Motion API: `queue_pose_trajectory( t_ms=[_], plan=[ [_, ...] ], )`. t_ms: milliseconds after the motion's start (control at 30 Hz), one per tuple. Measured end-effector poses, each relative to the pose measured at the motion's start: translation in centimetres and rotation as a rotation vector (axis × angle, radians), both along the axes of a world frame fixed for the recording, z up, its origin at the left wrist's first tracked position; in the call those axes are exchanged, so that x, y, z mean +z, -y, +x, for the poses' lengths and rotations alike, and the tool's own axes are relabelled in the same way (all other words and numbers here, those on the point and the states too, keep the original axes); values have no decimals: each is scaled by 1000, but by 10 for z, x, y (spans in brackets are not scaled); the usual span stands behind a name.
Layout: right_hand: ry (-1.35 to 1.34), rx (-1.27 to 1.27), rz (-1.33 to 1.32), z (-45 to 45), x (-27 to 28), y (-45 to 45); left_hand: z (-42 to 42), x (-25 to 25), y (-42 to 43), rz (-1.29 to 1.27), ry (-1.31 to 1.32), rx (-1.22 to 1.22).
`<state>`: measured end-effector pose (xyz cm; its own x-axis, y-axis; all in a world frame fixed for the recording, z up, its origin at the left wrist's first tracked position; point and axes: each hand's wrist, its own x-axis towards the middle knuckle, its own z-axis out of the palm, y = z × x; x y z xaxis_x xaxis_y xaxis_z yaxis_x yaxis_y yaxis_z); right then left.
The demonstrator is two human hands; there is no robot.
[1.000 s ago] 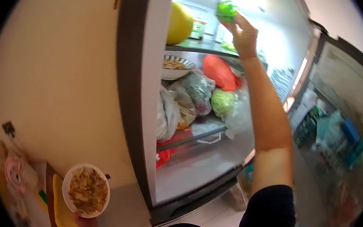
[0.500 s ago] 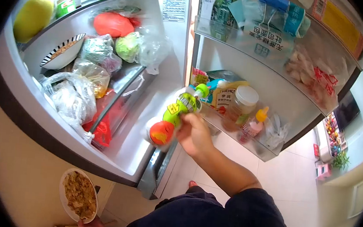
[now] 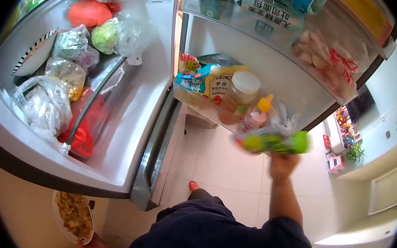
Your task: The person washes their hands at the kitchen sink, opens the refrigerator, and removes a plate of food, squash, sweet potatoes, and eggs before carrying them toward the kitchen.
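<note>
My right hand (image 3: 282, 167) is closed around a green-capped squeeze bottle (image 3: 269, 141) with a green and red label, blurred by motion. It is held sideways in front of the lower door shelf (image 3: 195, 103) of the open fridge. At the lower left, my left hand (image 3: 94, 246) grips the rim of a white dish (image 3: 56, 213) filled with brownish cooked food (image 3: 75, 217). Close above the squeeze bottle stand a small bottle with a yellow nozzle (image 3: 260, 112) and a white-lidded jar (image 3: 239, 97).
Fridge shelves at left hold plastic bags (image 3: 46, 107), a cabbage in a bag (image 3: 105, 37), a red bag (image 3: 88, 13) and a striped bowl (image 3: 36, 55). The upper door shelf carries a bread bag (image 3: 267, 17). An open drawer edge (image 3: 152, 153) juts out below.
My right hand has carried the squeeze bottle right, from the fridge opening to the door's outer end. The view has shifted right. My left hand still holds the dish.
</note>
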<state>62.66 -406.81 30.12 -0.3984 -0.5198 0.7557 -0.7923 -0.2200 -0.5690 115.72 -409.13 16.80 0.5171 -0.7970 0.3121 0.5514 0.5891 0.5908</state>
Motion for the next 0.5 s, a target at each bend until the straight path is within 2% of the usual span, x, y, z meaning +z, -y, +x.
queue_pose_trajectory(
  t_ms=[33, 67, 100, 133, 167, 233, 300, 367, 433, 500],
  plan=[
    [183, 23, -176, -6, 19, -13, -4, 5, -3, 19, -3, 13],
    [222, -33, -368, -17, 33, -19, -7, 9, -6, 39, -5, 26],
    [256, -88, -564, -27, 43, -24, 8, 5, -3, 231, -168, 101],
    [206, -190, -627, -33, 47, -33, 26, -4, 2, 422, -329, 176],
    [154, -291, -690, -37, 51, -39, 44, -18, 3, 387, -307, 135],
    [162, -482, -632, -46, 42, -43, 70, -43, 0, 317, -262, 51],
    [205, -509, -536, -52, 26, -37, 62, -33, 2, 316, -308, 17],
    [146, -440, -592, -55, 18, -13, 59, -29, 2, 309, -341, -2],
    [147, -605, -290, -54, 14, -1, 66, -32, 0, 300, -355, -18],
    [-16, -709, -103, -48, 10, 6, 69, -34, 1, 296, -369, -13]
  ],
)
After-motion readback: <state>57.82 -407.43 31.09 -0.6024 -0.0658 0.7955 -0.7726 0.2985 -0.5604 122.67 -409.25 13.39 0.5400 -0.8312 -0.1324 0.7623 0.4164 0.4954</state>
